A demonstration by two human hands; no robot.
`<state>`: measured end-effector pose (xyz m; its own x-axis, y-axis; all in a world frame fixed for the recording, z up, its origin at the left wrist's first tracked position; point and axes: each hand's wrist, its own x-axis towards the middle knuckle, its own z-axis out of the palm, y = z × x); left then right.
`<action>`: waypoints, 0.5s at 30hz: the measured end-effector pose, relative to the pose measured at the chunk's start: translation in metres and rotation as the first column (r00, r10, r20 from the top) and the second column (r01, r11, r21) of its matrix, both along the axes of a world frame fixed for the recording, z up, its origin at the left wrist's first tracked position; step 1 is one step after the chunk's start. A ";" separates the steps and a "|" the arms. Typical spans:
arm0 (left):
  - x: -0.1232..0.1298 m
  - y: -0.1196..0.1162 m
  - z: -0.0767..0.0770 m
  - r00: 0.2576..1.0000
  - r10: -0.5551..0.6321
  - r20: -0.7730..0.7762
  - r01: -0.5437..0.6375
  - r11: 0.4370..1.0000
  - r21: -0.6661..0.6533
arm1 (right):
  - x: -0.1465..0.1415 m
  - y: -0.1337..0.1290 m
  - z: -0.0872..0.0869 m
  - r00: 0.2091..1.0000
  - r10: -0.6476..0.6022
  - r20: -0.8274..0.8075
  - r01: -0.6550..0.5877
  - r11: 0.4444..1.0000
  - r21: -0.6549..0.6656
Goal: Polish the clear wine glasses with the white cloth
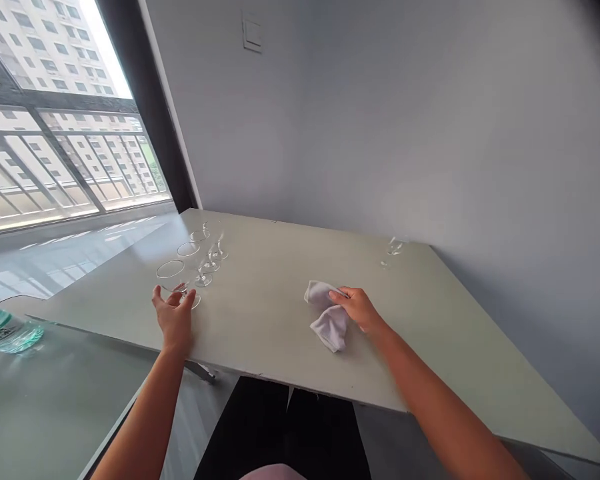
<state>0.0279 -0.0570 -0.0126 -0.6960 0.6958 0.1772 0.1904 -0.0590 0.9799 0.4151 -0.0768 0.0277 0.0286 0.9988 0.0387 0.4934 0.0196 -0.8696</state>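
Note:
My left hand is at the near end of a row of clear stemmed glasses, its fingers curved round the bowl of the nearest wine glass. That glass stands upright on the table, its foot partly showing beside my thumb. Behind it, further wine glasses stretch away toward the wall. In my right hand is a white cloth, pinched between thumb and fingers and hanging in folds just over the tabletop. A separate stemmed glass is near the table's far right corner.
The pale table meets the grey wall at the back. A lower greenish surface at left carries a clear plastic bottle lying on its side. Beyond the left edge is a large window. My legs are below the front edge.

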 end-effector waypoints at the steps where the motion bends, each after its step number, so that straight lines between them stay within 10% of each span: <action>1: -0.001 0.001 0.002 1.000 -0.015 0.015 0.015 1.000 -0.006 | 0.001 -0.003 0.001 0.979 -0.012 -0.204 -0.003 0.997 -0.071; 6: 0.000 0.003 0.015 0.994 -0.089 0.062 0.091 0.995 -0.027 | -0.004 -0.022 0.001 0.658 -0.198 -0.726 -0.054 0.950 -0.308; 15: 0.041 -0.028 0.026 0.948 0.009 -0.320 -0.004 1.000 0.017 | -0.008 -0.071 -0.001 0.214 -0.579 -0.787 0.191 0.815 -0.548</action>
<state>0.0694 -0.0853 0.0139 -0.6058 0.6865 0.4021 0.4939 -0.0718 0.8665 0.4072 -0.1478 0.0268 0.2337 0.7960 -0.5584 -0.7239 -0.2409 -0.6464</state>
